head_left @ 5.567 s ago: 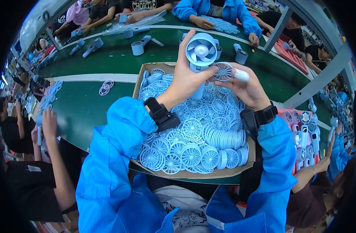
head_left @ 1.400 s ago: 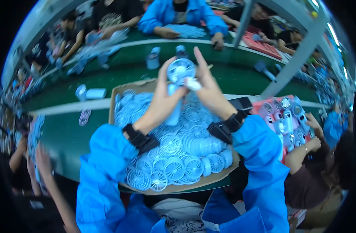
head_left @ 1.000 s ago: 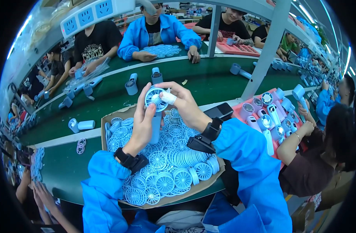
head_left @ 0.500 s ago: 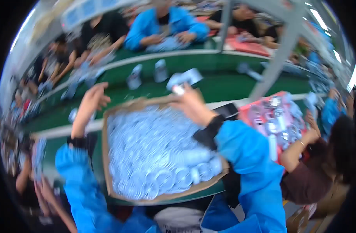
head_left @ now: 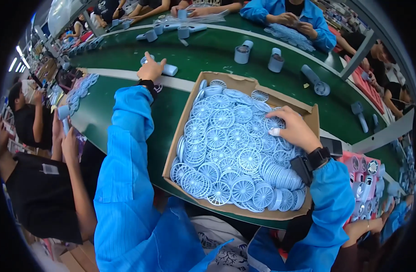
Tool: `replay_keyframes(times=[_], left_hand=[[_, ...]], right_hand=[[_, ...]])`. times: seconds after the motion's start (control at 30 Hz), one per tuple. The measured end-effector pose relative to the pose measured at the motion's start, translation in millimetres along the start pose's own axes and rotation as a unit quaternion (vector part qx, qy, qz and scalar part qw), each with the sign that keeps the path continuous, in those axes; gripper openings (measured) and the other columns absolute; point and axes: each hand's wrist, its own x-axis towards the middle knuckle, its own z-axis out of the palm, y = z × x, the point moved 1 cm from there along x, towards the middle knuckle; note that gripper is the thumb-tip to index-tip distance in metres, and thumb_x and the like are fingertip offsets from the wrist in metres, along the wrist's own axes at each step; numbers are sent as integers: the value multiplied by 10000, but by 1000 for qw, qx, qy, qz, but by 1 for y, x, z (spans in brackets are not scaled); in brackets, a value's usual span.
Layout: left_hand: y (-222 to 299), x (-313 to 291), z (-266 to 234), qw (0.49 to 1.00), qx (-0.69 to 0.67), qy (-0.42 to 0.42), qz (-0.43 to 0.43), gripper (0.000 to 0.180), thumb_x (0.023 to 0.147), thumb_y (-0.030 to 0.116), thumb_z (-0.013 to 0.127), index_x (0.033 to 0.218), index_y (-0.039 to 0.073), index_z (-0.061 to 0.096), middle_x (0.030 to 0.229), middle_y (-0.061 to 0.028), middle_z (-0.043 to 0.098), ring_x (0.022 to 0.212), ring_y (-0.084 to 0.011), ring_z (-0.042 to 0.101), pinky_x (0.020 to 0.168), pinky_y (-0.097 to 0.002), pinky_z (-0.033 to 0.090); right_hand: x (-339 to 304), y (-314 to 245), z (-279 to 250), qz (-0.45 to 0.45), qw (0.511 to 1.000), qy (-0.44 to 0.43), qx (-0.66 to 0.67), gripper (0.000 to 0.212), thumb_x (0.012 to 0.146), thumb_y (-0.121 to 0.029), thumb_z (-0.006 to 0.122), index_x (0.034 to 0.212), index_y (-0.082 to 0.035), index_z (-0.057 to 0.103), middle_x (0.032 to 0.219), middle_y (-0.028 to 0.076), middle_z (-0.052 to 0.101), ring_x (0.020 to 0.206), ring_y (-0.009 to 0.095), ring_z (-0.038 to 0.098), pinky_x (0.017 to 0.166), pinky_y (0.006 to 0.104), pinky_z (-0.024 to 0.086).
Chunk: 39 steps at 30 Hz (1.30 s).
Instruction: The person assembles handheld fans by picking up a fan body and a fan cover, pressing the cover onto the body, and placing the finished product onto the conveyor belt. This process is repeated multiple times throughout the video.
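Observation:
My left hand [head_left: 152,70] reaches over the belt with thumb and forefinger spread. It is at a light blue handheld fan body [head_left: 170,70] lying there, partly hidden by the hand. My right hand [head_left: 299,131] is inside the cardboard box [head_left: 175,156], its thumb tip wrapped in white. Thumb and fingers curl around the edges of a round, spoked light blue fan grille [head_left: 275,123] on the pile. Many similar fan grilles [head_left: 217,138] fill the box, some stacked on edge at its right.
More fan bodies [head_left: 242,53] stand or lie along the green belt [head_left: 203,50]. A pink tray [head_left: 353,170] of fan parts is at my right. A grey metal post [head_left: 391,133] rises beyond it. Co-workers sit across and on both sides; one person [head_left: 47,195] is close at left.
My right hand has come back from above the belt into the box, without the light-coloured item it held. My left hand has reached onto a fan body. The view has turned left.

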Motion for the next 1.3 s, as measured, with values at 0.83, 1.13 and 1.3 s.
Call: replay_keyframes(times=[0.83, 1.13, 1.3], left_hand=[[222, -214, -98, 546, -748, -299, 230, 972, 773, 28, 667, 1433, 239, -15, 1004, -136, 547, 735, -208, 615, 561, -322, 544], [220, -244, -100, 550, -729, -276, 299, 1001, 769, 1, 664, 1455, 202, -36, 1118, -112, 510, 934, -184, 579, 673, -321, 538], [223, -240, -88, 560, -725, -200, 348, 963, 763, -13, 664, 1460, 154, 20, 1244, -118, 453, 1111, -186, 512, 860, -320, 492]], right_hand=[[2, -40, -37, -102, 784, 285, 542, 219, 903, -61, 528, 1111, 0, 498, 1027, 88, 580, 945, 181, 601, 828, 348, 531], [-10, -44, -42, -122, 797, 257, 534, 230, 911, -62, 520, 1126, 12, 488, 1058, 115, 574, 970, 213, 605, 861, 387, 532], [-9, -45, -43, -131, 797, 217, 548, 239, 920, -97, 515, 1124, 25, 487, 1066, 143, 573, 982, 249, 607, 871, 398, 527]])
